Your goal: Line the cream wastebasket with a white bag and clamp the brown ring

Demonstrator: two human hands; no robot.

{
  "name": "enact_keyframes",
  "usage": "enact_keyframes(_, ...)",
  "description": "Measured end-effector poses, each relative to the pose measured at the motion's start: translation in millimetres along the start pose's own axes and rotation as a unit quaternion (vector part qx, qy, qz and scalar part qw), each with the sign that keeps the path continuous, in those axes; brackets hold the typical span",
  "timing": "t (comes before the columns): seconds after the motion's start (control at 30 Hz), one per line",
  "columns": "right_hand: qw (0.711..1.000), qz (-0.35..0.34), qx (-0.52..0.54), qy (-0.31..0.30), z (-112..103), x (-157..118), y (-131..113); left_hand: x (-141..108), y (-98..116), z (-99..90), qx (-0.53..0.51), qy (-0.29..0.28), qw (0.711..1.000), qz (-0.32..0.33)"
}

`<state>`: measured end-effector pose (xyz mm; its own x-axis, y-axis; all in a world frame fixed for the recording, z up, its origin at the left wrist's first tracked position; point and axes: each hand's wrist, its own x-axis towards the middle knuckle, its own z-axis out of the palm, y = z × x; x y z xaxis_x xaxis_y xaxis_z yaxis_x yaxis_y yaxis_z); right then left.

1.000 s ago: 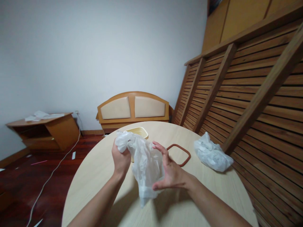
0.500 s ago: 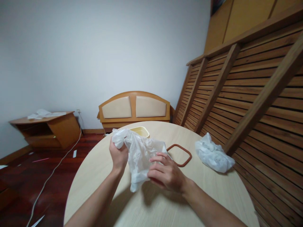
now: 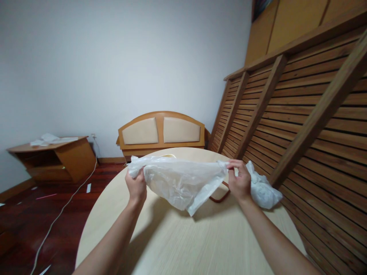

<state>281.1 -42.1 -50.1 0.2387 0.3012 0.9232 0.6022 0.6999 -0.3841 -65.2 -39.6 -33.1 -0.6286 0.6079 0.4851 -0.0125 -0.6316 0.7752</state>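
A thin white plastic bag is stretched sideways above the round table, its top edge nearly level and its lower part hanging down. My left hand is closed around the bunched left end. At the other end, my right hand pinches a corner between thumb and fingers. Behind the bag, only the rim of a pale yellow container shows. A brown rounded-square ring lies on the table, mostly covered from view by the bag and my right hand.
The round wooden table fills the lower middle. To the right, a second, crumpled white bag sits near its edge, beside a leaning slatted wooden panel. A headboard stands behind. A cable crosses the floor by a low cabinet.
My right hand has moved right and up, now pinching the bag's corner. The bag has gone from a hanging bunch to a wide stretch, covering more of the container and ring.
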Motion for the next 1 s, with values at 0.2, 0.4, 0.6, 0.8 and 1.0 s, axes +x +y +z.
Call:
enact_keyframes(0.2, 0.998, 0.036, 0.035, 0.04, 0, 2, -14, -10, 6, 1.6, 0.007, -0.04, 0.999, 0.023)
enact_keyframes(0.4, 0.929, -0.238, 0.044, -0.278, 10, -13, -66, -26, 17, 3.9, 0.033, -0.081, 0.994, 0.06)
enact_keyframes(0.6, 0.896, -0.226, 0.0, -0.382, 18, -21, -69, -7, 9, 2.0, 0.001, 0.005, 0.999, 0.039)
enact_keyframes(0.8, 0.837, -0.115, -0.052, -0.533, 18, -22, -62, 10, -5, -1.9, -0.037, 0.057, 0.998, -0.008)
enact_keyframes(1.0, 0.848, -0.085, -0.051, -0.52, 13, -13, -45, 17, -8, -5.2, -0.048, 0.071, 0.996, -0.024)
